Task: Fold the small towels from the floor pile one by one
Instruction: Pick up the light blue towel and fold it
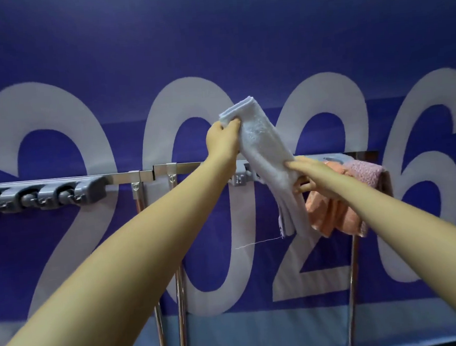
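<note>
Left hand (223, 135) pinches folded white towel (263, 154) top; right hand (306, 176) grips its middle, at rack (194, 165). Two towels (352, 185) already hung; floor pile unseen.

The light is soft and even, rather dim, with a cool bluish cast that comes largely off the purple-blue banner with large pale numerals (214, 65) filling the background. No clear light source shows; shadows are faint, only a slight darkening beneath the two bare forearms. The horizontal polished metal rail (146, 175) catches small bright reflections, and its upright chrome legs (180, 297) carry thin vertical glints. The whole picture is somewhat soft, the numeral edges fuzzy. The folded white terry towel (263, 154) shows its nap only faintly. Wide-angle distortion stretches the forearms towards the lower corners and bows the rail slightly.
</note>
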`<state>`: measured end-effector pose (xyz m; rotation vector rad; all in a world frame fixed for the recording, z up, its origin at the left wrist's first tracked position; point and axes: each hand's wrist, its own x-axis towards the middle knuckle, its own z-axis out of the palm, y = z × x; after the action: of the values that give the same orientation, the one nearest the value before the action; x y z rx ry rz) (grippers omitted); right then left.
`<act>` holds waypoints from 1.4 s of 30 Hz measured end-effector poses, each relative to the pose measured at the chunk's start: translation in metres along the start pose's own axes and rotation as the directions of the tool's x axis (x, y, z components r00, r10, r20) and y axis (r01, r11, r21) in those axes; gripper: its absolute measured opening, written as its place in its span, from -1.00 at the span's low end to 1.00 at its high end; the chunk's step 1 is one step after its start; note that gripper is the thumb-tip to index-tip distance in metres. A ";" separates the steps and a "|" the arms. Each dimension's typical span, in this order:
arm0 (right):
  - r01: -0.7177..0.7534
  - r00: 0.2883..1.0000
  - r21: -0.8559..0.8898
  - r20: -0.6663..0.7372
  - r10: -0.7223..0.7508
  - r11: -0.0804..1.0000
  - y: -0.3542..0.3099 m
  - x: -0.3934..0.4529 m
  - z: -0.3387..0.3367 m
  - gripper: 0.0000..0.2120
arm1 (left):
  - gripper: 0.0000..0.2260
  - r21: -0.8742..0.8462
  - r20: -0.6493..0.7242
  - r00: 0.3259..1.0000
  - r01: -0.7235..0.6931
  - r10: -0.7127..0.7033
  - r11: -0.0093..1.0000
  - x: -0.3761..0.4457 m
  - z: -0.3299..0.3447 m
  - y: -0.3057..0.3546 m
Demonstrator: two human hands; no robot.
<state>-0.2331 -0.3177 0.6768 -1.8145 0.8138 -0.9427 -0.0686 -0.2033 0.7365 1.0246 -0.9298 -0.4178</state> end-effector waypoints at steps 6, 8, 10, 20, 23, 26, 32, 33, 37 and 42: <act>0.109 0.984 -0.360 -0.096 -0.153 0.927 0.009 0.021 -0.031 -0.76 | -0.71 0.101 0.048 0.996 -0.077 0.072 0.992 -0.010 -0.005 -0.033; 0.094 0.982 -0.487 -0.099 -0.162 0.868 0.010 0.028 -0.040 -0.77 | -0.64 0.158 0.143 0.988 -0.081 0.059 0.984 -0.018 -0.009 -0.050; 0.034 0.994 -0.632 -0.061 -0.093 0.775 0.012 0.031 -0.047 -0.78 | -0.64 0.208 0.212 0.977 -0.084 0.039 0.974 -0.025 -0.012 -0.068; -0.019 0.999 -0.577 -0.045 -0.009 0.817 0.000 0.043 -0.050 -0.77 | -0.44 0.100 0.097 0.982 0.154 -0.164 0.983 -0.039 -0.004 -0.132; -0.046 0.997 -0.580 -0.073 0.004 0.813 -0.005 0.054 -0.053 -0.73 | -0.39 0.097 0.132 0.974 0.171 -0.183 0.981 -0.035 -0.001 -0.137; -0.081 0.996 -0.620 -0.069 0.048 0.780 -0.005 0.063 -0.053 -0.71 | -0.44 0.158 0.073 0.992 0.090 -0.103 0.983 -0.032 0.004 -0.138; -0.215 0.975 -0.686 -0.113 0.190 0.695 -0.007 0.070 -0.063 -0.58 | -0.48 0.134 0.023 1.000 -0.001 -0.002 0.991 -0.054 0.015 -0.148; -0.220 0.974 -0.703 -0.119 0.193 0.676 -0.007 0.069 -0.062 -0.56 | -0.52 0.122 0.017 1.000 -0.007 0.006 0.993 -0.057 0.017 -0.150; -0.145 0.989 -0.712 -0.108 0.096 0.687 -0.003 0.065 -0.059 -0.66 | -0.57 0.113 0.075 0.996 0.036 -0.045 0.993 -0.060 0.025 -0.163; -0.038 0.996 -0.658 -0.087 -0.026 0.752 0.006 0.066 -0.059 -0.75 | -0.78 -0.050 0.131 0.848 0.524 -0.514 0.850 -0.035 0.037 -0.182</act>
<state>-0.2524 -0.3991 0.7059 -2.3772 1.3367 -0.7834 -0.0981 -0.2879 0.5700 1.1813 -0.7139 -0.9726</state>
